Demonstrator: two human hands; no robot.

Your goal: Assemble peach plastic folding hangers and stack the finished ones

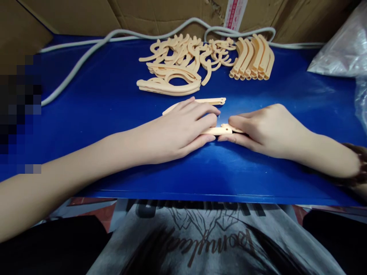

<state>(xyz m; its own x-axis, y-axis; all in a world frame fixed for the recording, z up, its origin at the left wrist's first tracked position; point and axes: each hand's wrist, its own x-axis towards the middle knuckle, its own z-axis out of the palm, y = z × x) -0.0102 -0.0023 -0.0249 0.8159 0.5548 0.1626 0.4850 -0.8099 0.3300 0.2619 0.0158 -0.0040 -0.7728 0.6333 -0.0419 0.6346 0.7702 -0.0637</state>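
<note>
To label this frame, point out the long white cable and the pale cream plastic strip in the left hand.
Long white cable [195, 20], head view: on middle hump.
Pale cream plastic strip [217, 131], head view: bare length beside hole.

Blue tabletop [218, 175]; brown cardboard [160, 17] behind; reddish floor [101, 214] below.

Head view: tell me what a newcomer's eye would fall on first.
First, the left hand and right hand holding cream pieces near the middle of the bright blue tabletop. Next, the jumbled heap of curved pieces farther back, with an orderly row of long pieces to its right. Behind these, a white cable loops.
</note>
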